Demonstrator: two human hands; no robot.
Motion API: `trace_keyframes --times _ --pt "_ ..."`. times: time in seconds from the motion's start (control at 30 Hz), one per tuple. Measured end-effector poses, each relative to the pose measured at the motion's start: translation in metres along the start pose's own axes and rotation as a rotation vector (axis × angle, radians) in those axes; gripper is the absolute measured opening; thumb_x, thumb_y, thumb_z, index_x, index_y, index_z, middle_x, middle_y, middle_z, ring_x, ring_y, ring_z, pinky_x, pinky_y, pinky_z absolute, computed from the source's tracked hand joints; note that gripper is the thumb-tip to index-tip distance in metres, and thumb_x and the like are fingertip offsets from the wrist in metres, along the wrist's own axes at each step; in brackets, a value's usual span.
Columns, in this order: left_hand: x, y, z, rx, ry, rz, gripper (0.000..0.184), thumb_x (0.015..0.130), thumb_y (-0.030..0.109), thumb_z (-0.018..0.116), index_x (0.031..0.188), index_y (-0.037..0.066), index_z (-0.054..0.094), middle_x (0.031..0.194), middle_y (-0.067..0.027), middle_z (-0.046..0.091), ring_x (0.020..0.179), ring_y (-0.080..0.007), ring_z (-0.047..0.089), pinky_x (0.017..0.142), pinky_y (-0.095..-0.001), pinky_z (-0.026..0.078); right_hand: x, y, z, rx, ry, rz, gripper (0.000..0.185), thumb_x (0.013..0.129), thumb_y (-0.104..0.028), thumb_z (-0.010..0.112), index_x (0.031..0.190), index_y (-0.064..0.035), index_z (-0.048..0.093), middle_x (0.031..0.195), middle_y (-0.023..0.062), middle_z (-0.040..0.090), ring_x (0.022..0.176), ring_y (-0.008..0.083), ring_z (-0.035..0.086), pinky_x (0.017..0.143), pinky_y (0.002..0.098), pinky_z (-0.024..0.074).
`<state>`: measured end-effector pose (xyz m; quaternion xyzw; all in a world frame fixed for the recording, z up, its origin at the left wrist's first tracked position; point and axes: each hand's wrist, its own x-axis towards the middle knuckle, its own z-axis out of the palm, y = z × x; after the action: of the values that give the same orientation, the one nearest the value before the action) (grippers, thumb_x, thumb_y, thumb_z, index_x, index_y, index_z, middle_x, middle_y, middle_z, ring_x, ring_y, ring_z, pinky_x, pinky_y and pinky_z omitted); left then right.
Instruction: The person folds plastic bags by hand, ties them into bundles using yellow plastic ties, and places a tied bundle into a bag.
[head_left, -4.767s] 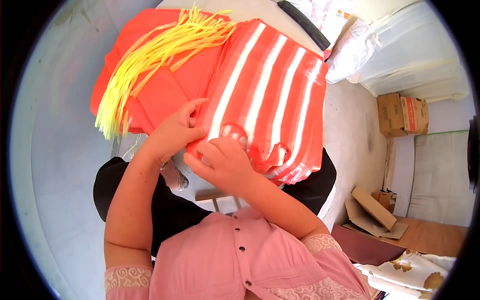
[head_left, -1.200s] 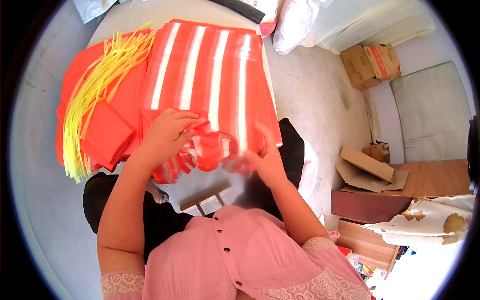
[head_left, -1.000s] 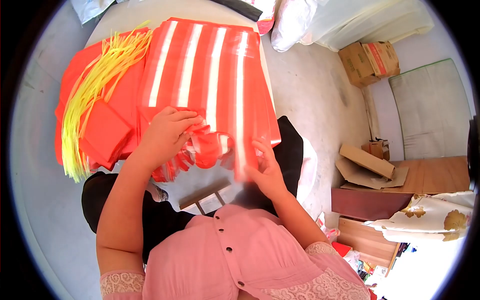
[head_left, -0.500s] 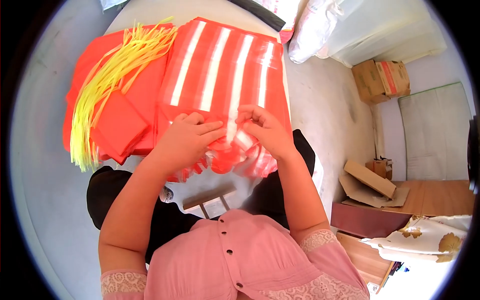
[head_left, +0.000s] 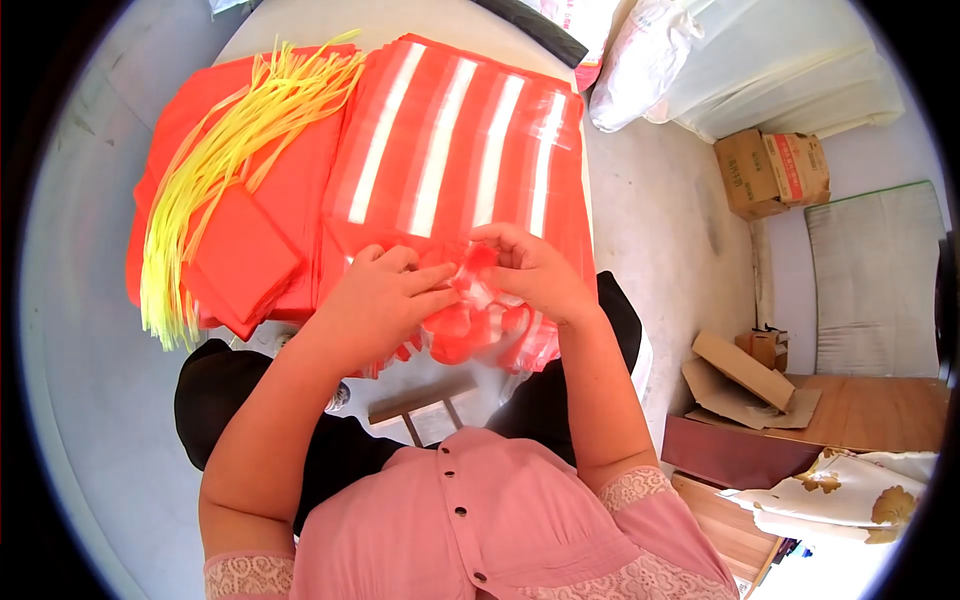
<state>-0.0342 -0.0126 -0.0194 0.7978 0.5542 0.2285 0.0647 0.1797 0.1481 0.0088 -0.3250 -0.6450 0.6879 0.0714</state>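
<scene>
Right of the yellow strips [head_left: 226, 150] lies the striped plastic stack [head_left: 455, 160]; its crumpled near edge sits between the left hand [head_left: 385, 295] and right hand [head_left: 537, 275], fingers half-curled against it; whether either pinches it, I cannot tell.

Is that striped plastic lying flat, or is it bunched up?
Both: the striped plastic lies flat at the far end, stripes smooth, but is crumpled between the left hand and right hand.
</scene>
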Motion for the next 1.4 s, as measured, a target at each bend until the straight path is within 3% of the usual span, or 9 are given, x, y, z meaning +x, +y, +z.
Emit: trace_keyframes --times 0.1,0.17,0.27,0.47,0.77,1.0,1.27,1.3,1.4 --pt "0.000 0.001 -0.002 0.065 -0.020 0.017 0.039 0.090 0.017 0.066 0.128 0.020 0.074 0.145 0.0026 0.066 0.118 -0.0225 0.058 0.103 -0.0453 0.044 0.008 -0.001 -0.001 -0.137 0.005 0.019 0.040 0.101 -0.003 0.061 0.141 -0.0002 0.060 0.128 0.0080 0.067 0.114 0.0141 0.065 0.095 0.0301 0.0546" --pt "0.000 0.002 -0.003 0.063 -0.019 0.018 0.039 0.090 0.017 0.066 0.128 0.020 0.074 0.142 0.0022 0.066 0.119 -0.0226 0.058 0.103 -0.0452 0.044 0.011 -0.002 0.000 -0.207 0.034 0.014 0.038 0.103 -0.006 0.060 0.140 0.0002 0.060 0.128 0.0083 0.066 0.110 0.0145 0.066 0.095 0.0302 0.0547" --pt "-0.002 0.002 -0.001 0.071 -0.013 0.019 0.037 0.090 0.017 0.066 0.126 0.020 0.074 0.139 0.0022 0.066 0.119 -0.0228 0.057 0.103 -0.0448 0.044 0.008 -0.013 0.011 -0.052 0.119 -0.017 0.036 0.103 -0.006 0.054 0.138 -0.0029 0.063 0.126 0.0068 0.064 0.110 0.0146 0.067 0.093 0.0269 0.0545" --pt "0.000 0.006 -0.007 0.042 -0.105 -0.020 0.037 0.089 0.016 0.068 0.125 0.018 0.077 0.138 -0.0027 0.066 0.124 -0.0261 0.057 0.108 -0.0466 0.044 0.013 -0.006 0.006 0.253 0.015 0.033 0.039 0.101 -0.002 0.051 0.139 -0.0023 0.060 0.125 0.0086 0.063 0.110 0.0207 0.072 0.096 0.0296 0.0566" --pt "-0.003 0.006 -0.003 0.066 0.000 0.019 0.043 0.089 0.015 0.066 0.130 0.022 0.076 0.132 -0.0032 0.067 0.122 -0.0252 0.057 0.108 -0.0436 0.044 0.018 -0.007 0.011 0.167 0.095 -0.038 0.039 0.094 0.009 0.057 0.130 -0.0044 0.064 0.111 0.0027 0.063 0.086 0.0103 0.062 0.079 0.0244 0.0525" --pt "-0.003 0.006 -0.001 0.045 0.028 0.029 0.041 0.089 0.015 0.066 0.128 0.020 0.077 0.119 -0.0034 0.067 0.120 -0.0256 0.058 0.107 -0.0425 0.045 0.025 -0.009 0.016 0.093 0.088 -0.018 0.036 0.096 0.005 0.061 0.131 -0.0051 0.063 0.106 0.0016 0.063 0.084 0.0079 0.061 0.071 0.0228 0.0507" --pt "-0.005 0.007 -0.004 0.001 0.017 0.003 0.038 0.087 0.015 0.068 0.124 0.015 0.078 0.121 -0.0090 0.066 0.122 -0.0288 0.059 0.106 -0.0437 0.047 0.034 0.005 0.030 -0.193 0.181 -0.047 0.039 0.096 -0.001 0.067 0.134 -0.0042 0.063 0.104 0.0007 0.062 0.080 0.0061 0.061 0.062 0.0222 0.0492" --pt "-0.004 0.008 -0.005 -0.009 0.026 -0.001 0.037 0.088 0.014 0.069 0.124 0.015 0.078 0.123 -0.0104 0.066 0.123 -0.0296 0.059 0.106 -0.0440 0.047 0.035 0.010 0.029 -0.271 0.198 -0.081 0.039 0.095 -0.003 0.069 0.134 -0.0052 0.064 0.103 0.0035 0.064 0.081 0.0106 0.064 0.066 0.0257 0.0517" --pt "0.002 0.026 -0.014 -0.295 0.016 -0.351 0.036 0.089 0.012 0.071 0.124 0.015 0.077 0.129 -0.0147 0.064 0.126 -0.0323 0.059 0.107 -0.0450 0.048 0.035 0.013 0.029 -0.466 0.239 -0.142 0.041 0.094 -0.010 0.073 0.133 -0.0078 0.065 0.100 0.0100 0.070 0.085 0.0215 0.069 0.076 0.0345 0.0570"
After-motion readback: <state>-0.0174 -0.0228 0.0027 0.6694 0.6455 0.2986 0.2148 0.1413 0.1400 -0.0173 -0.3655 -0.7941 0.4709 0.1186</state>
